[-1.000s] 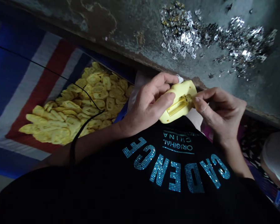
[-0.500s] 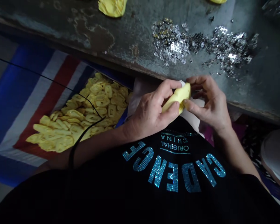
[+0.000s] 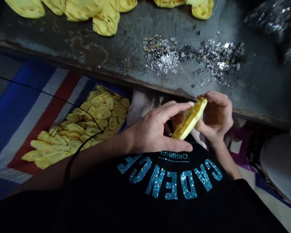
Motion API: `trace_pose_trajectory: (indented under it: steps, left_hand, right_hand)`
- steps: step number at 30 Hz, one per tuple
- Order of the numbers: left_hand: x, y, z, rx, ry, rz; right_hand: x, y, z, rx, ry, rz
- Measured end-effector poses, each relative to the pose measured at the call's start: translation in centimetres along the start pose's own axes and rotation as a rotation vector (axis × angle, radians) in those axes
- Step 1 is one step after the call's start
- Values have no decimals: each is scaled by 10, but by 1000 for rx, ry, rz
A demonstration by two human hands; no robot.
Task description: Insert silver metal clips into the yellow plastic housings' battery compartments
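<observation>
A yellow moulded plastic part (image 3: 192,119) is held tilted on edge in front of my chest, its ribbed inner side turned toward my left hand. My right hand (image 3: 217,116) grips its upper right edge between thumb and bent fingers. My left hand (image 3: 157,126) is open beside the part, thumb stretched out below and clear of it. The left index fingertip, with a white wrap on it, reaches the part's upper edge. The other left fingers are partly hidden behind it. Small shiny metal clips (image 3: 165,60) lie in a heap on the bench beyond my hands.
Several more yellow parts (image 3: 106,19) lie along the far side of the metal bench (image 3: 126,48). A striped sack (image 3: 58,94) at the left holds a heap of yellow pieces (image 3: 87,123). A clear bag of metal clips (image 3: 271,22) sits far right. A black cord (image 3: 84,110) crosses the left side.
The part has been turned so its ribbed inner side shows. My left thumb has come off it and spread away. The view has shifted, showing more yellow parts on the bench.
</observation>
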State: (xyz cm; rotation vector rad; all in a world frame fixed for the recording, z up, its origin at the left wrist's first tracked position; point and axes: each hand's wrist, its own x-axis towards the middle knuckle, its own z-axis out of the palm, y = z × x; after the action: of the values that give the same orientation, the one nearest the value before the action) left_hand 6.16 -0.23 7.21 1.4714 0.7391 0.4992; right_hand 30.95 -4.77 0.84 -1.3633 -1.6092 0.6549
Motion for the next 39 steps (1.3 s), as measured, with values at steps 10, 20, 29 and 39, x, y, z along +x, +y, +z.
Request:
trace_pose_trajectory:
  steps: [10, 20, 29, 39]
  left_hand:
    - [4, -14, -2, -25, -29, 189]
    - [1, -32, -23, -639, -138, -324]
    - [-2, -38, -37, -777, 224, -475]
    - [3, -41, -40, -834, 432, -368]
  right_hand:
    - [-1, -8, -3, -70, 200, -173]
    - [4, -27, -8, -41, -93, 1]
    - [53, 29, -15, -686, -24, -89]
    - [26, 35, -16, -719, -121, -209]
